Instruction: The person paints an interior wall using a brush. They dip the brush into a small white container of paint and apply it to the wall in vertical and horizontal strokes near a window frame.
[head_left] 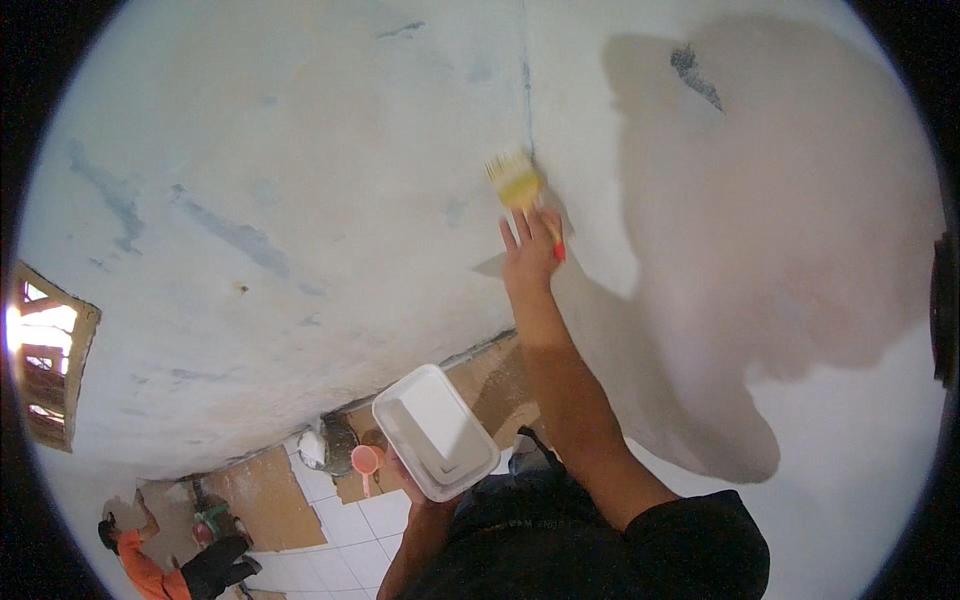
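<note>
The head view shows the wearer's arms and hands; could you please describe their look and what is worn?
A short black sleeve covers the top of the right arm, bare below to an ungloved right hand, with no watch or wristband visible. The left arm shows a bare forearm and a partly hidden left hand; its sleeve cannot be made out.

And we've got one right hand, one left hand, that's two up near, one brush, one white tray, one pink dipper, and far left one window, one co-worker!
</note>
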